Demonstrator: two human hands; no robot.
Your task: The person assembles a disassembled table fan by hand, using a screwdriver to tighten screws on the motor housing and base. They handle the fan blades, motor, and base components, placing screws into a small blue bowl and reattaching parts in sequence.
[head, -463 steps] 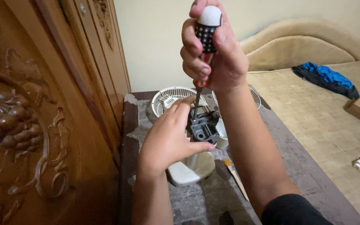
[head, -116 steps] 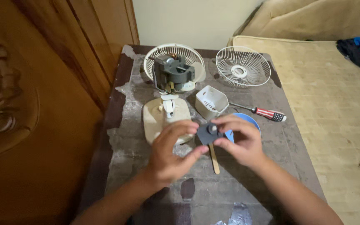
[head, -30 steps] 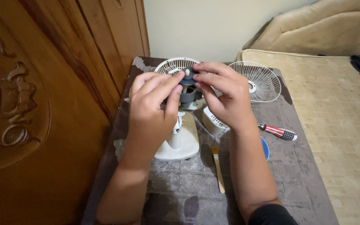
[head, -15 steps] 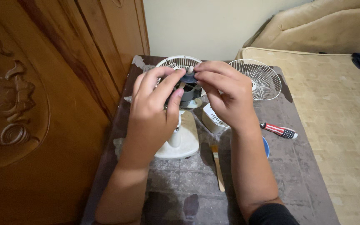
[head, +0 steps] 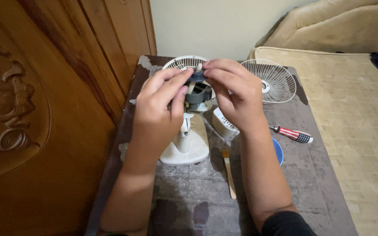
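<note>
At far left stands a carved wooden door [head: 44, 109], hard against the edge of a worn grey table [head: 311, 183]. The left hand [head: 160, 109] is raised over the table's left half, fingers curled inward, thumb and forefinger pinched on the left side of a dark grey motor part [head: 197, 89]. That part sits atop the neck of a cream fan base [head: 187, 146], which stands upright on the table directly below the hands. Behind the hands, a white rear fan grille [head: 182, 62] is partly visible. A small brush [head: 228, 172] with a wooden handle lies on the table between the two forearms. The right hand [head: 237, 96] closes on the right side of the same motor part, fingertips meeting those of the left hand at its top. A white housing cover [head: 222, 126] lies under the right wrist. Further right, a second wire grille [head: 274, 81] lies apart, and a striped-handled screwdriver [head: 294, 134] lies near a blue dish [head: 278, 150]. A beige mattress [head: 355, 109] adjoins the table.
</note>
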